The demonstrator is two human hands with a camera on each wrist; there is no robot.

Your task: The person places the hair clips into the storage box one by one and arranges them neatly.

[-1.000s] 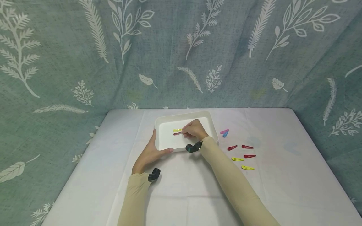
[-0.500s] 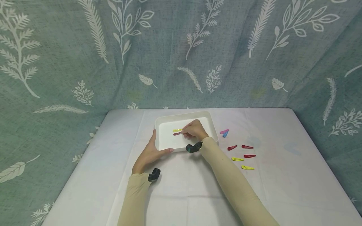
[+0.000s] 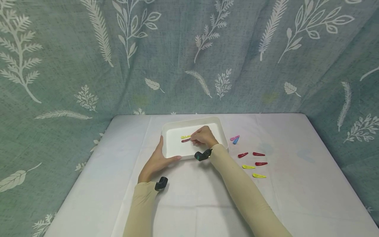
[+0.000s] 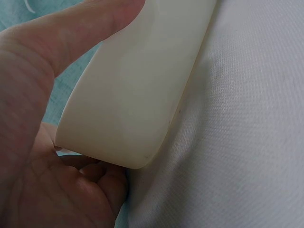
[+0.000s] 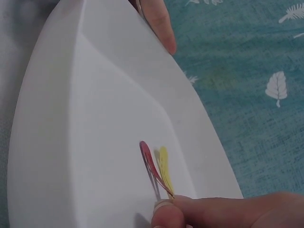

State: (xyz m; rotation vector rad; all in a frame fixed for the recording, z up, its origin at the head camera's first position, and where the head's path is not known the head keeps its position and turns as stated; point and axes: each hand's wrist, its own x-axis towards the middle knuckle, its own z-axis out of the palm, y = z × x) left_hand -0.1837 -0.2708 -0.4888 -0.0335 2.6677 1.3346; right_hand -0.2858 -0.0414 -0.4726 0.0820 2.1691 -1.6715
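While the right hand pinches one end of a red hair clip, its grip clamped on it between thumb and finger, that clip sits inside a white tray, near the middle, with a yellow hair clip just beside it; whether the yellow one's end is also caught there, I cannot tell. The left hand has its grip closed on the tray's near left corner, thumb along the front wall, fingers round the left side. On the white-covered worktop, to the right of the tray, a pink clip and a blue clip lie together; nearer the person are three more red clips and two more yellow clips. Beige sleeves cover the arms, a black camera on each wrist, and a blue-green fabric with white leaves hangs behind
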